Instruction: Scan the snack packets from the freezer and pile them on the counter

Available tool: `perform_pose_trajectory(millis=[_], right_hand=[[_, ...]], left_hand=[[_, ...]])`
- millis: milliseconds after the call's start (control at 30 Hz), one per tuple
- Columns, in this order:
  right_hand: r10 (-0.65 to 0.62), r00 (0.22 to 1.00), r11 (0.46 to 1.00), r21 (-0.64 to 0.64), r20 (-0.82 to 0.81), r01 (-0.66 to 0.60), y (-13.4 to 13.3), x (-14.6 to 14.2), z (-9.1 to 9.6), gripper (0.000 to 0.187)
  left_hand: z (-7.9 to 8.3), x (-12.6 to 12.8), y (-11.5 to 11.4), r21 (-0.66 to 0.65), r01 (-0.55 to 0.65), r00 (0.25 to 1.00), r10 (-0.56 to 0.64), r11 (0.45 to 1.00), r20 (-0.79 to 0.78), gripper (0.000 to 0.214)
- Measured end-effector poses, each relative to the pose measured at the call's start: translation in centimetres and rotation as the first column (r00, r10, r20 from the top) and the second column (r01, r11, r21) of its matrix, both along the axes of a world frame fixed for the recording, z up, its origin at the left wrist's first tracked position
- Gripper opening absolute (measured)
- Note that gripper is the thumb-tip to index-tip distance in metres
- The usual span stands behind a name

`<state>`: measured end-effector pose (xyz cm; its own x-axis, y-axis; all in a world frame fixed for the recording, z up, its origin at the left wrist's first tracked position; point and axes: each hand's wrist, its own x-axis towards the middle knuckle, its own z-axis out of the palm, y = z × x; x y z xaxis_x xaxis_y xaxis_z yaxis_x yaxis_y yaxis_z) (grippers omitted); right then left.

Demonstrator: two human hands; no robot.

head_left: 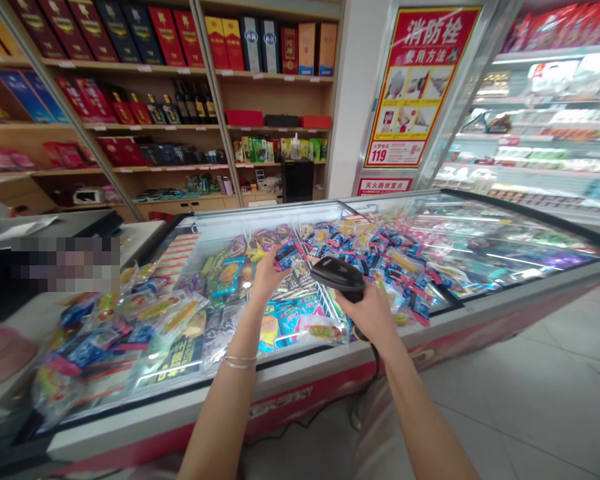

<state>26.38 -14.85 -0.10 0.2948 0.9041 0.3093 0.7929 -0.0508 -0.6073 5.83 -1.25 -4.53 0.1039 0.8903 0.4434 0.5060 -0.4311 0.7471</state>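
My right hand (373, 308) is wrapped round the handle of a black barcode scanner (339, 275), whose head points left toward my other hand. In my left hand (270, 272) is a small blue snack packet (288, 255), pinched between thumb and fingers. Both hands are above the chest freezer (280, 360). To the right, a heap of blue and red packets (385, 250) lies on the glass lid. Under my hands, larger blue bags (295, 313) show inside the freezer.
More packets, several with yellow corn pictures, form a pile (145, 307) on the left glass. Shelves of boxed bottles (155, 100) stand behind. A lit refrigerated display (535, 127) is at the right. The scanner's black cord (377, 363) hangs down the freezer front.
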Motion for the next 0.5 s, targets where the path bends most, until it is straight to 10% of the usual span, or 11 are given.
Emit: perform_pose_trajectory(millis=[267, 500], right_hand=[[0.264, 0.964, 0.964, 0.030, -0.037, -0.263, 9.9, -3.1, 3.7, 0.019], [0.314, 0.949, 0.947, 0.067, 0.002, -0.313, 12.6, -2.2, 1.8, 0.014]], left_hand=[[0.9, -4.3, 3.4, 0.094, -0.272, 0.962, 0.266, 0.958, 0.069, 0.064], [-0.2, -4.7, 4.3, 0.161, -0.315, 0.949, 0.312, 0.936, 0.045, 0.061]])
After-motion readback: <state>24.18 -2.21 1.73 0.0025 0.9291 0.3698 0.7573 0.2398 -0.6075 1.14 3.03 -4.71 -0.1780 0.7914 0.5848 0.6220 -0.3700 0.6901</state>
